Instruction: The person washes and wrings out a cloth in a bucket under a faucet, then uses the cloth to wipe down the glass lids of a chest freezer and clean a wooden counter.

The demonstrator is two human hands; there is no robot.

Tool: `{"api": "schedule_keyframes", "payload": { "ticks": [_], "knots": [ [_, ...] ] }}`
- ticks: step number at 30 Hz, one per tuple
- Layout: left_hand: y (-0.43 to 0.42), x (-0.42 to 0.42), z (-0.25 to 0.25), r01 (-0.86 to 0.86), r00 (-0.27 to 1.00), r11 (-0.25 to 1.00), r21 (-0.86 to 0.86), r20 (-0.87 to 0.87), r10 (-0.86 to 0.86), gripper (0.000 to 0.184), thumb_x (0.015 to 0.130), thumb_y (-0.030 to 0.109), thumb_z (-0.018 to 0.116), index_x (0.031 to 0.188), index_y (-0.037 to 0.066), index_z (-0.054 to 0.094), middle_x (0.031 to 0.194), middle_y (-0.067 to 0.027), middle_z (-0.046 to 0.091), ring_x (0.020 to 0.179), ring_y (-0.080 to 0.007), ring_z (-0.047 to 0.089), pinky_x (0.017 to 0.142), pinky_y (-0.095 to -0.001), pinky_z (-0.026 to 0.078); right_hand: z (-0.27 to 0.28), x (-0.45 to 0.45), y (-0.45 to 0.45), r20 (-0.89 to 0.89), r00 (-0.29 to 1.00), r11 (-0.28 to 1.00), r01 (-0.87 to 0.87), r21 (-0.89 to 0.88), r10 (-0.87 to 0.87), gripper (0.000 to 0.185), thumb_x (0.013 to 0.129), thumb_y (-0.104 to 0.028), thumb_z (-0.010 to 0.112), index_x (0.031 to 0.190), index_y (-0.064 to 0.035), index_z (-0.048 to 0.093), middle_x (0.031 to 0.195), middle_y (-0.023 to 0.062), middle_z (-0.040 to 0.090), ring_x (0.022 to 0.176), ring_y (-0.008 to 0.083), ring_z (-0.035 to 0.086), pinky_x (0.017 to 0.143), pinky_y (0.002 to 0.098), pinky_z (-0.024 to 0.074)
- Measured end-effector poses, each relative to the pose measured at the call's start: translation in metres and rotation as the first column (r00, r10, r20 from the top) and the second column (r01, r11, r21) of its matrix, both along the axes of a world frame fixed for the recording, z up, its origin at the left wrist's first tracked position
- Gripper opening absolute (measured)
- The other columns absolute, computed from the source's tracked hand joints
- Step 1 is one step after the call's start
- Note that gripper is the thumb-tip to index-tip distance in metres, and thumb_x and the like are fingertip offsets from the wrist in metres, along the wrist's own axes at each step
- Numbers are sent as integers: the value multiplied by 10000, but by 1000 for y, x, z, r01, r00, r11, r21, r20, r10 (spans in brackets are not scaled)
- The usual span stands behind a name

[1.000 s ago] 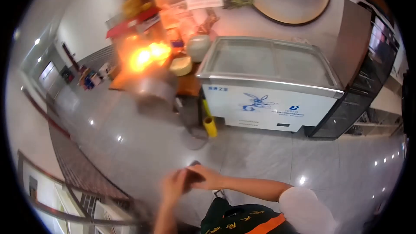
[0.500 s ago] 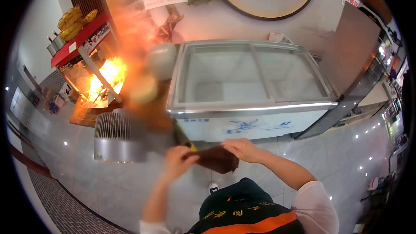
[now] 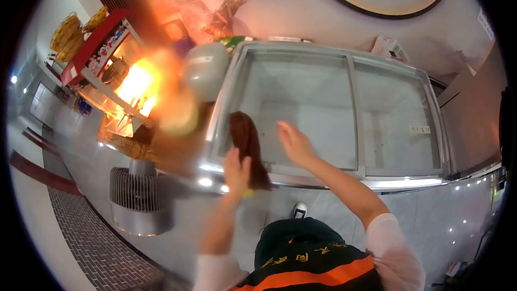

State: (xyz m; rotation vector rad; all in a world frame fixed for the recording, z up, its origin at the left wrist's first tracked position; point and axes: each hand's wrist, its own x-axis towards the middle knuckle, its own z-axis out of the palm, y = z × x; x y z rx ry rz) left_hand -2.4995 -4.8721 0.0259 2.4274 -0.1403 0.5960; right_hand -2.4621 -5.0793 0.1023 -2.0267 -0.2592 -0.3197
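A brown cloth [image 3: 249,143] lies on the left end of a glass-topped chest freezer [image 3: 301,179], its lower end hanging over the front edge. My left hand [image 3: 236,175] is right beside the cloth, fingers up and thumb apart. It overlaps the cloth's left edge, and I cannot tell whether it touches. Over the freezer's glass, to the right of the cloth, my right hand [image 3: 296,143] is stretched out with nothing in it.
Bright orange flames [image 3: 137,89] show in a red-topped glass cabinet [image 3: 102,48] at left, with wicker baskets [image 3: 69,37] on top. A round grey appliance [image 3: 207,70] stands beside the freezer. Before the cabinet is a grey ribbed fan-like unit [image 3: 139,199] on the floor.
Both hands held the brown cloth in front of the freezer; now it lies on the freezer's left end. My right hand has let go and moved forward over the glass. The view has shifted.
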Motion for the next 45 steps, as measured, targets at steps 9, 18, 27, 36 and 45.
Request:
{"api": "schedule_keyframes", "payload": {
  "ticks": [9, 18, 27, 36, 45],
  "knots": [
    [-18, 12, -2, -176, 919, 981, -79, -370, 135, 329, 712, 194, 641, 956, 17, 510, 935, -99, 532, 872, -228, 485, 745, -345, 375, -60, -48, -136, -262, 956, 991, 131, -12, -130, 239, 845, -67, 420, 1080, -49, 459, 913, 105, 566, 820, 173, 567, 714, 267, 444],
    [92, 10, 29, -287, 924, 886, 365, -137, 356, 445, 721, 143, 595, 1132, 41, 460, 1040, -98, 522, 933, -255, 479, 805, -344, 376, -42, -61, -138, -365, 913, 976, 214, 49, -182, 239, 844, -43, 412, 1078, -48, 458, 862, 88, 568, 763, 144, 570, 682, 249, 441],
    [49, 42, -5, 262, 923, 808, 527, -381, -51, 798, 748, 529, 471, 1304, 24, 202, 1371, -178, 116, 1260, -368, 76, 970, -535, 101, -35, -82, -155, -296, 914, 959, 283, -27, -278, 246, 831, -31, 437, 1076, -30, 455, 866, 92, 570, 758, 151, 569, 695, 253, 443],
    [-228, 94, 16, 331, 939, 885, 326, -210, -274, 564, 680, 450, 535, 1124, 119, 428, 1292, -118, 282, 1217, -344, 180, 928, -573, 142, -28, -112, -227, -372, 874, 935, 352, 39, -314, 264, 827, -18, 422, 1090, -30, 444, 869, 95, 563, 724, 154, 580, 674, 255, 447],
    [-255, 15, 2, 532, 823, 779, 333, -422, -381, 540, 775, 291, 474, 1276, 163, 318, 1365, -87, 202, 1264, -282, 142, 974, -536, 107, -33, -83, -294, -342, 901, 960, 279, -20, -268, 263, 822, -23, 423, 1082, -47, 451, 865, 106, 563, 707, 160, 571, 677, 261, 440]
  ]
}}
